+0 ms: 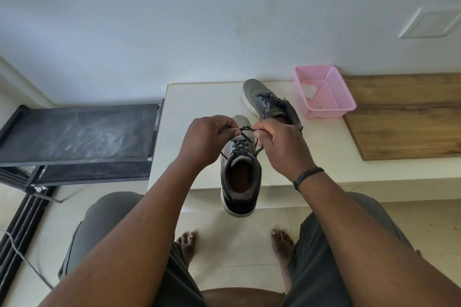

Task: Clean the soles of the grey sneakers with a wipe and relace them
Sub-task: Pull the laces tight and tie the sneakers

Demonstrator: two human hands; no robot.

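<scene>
A grey sneaker [240, 177] stands upright on the white ledge [199, 117], its heel hanging over the front edge toward me. Its dark lace [243, 132] is pulled up above the tongue. My left hand [207, 139] pinches one strand of the lace. My right hand [279, 142] pinches the other strand, and a loose end hangs below it. The second grey sneaker [267, 102] lies behind, laced, toe pointing away. A white wipe [309, 91] lies inside the pink basket [331, 102].
The pink basket stands at the back right of the ledge, beside a wooden board [409, 117]. A black rack [79, 132] stands to the left. My knees and bare feet [187, 244] are on the tiled floor below.
</scene>
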